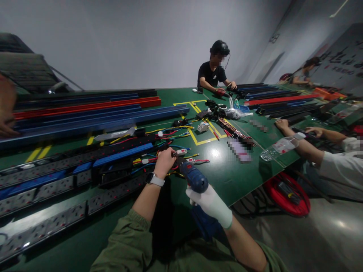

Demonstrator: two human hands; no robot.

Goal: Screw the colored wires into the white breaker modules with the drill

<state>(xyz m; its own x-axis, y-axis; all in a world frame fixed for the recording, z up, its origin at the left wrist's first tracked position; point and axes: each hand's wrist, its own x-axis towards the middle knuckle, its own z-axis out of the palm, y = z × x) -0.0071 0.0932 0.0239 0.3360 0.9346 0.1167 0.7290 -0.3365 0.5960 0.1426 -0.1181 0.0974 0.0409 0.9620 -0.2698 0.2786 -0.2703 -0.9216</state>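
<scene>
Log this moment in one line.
right hand: gloved, gripping blue power drill | left hand: ungloved, by drill's front end and white connectors | socket strips: on green table, at left

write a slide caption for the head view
Gloved right grip on a drill, left grip among wires, beside power strips on a green table.

Grip of blue cordless drill [195, 178] mostly covered by gloved right hand [213, 204]. Drill tip, and what bare left hand [165, 163] touches there, too small to tell. Power strips [61, 186], co-worker's arm [6, 102] cut by left edge. Wall lettering [342, 68] blurred; mauve item [239, 150] pixelated.
</scene>
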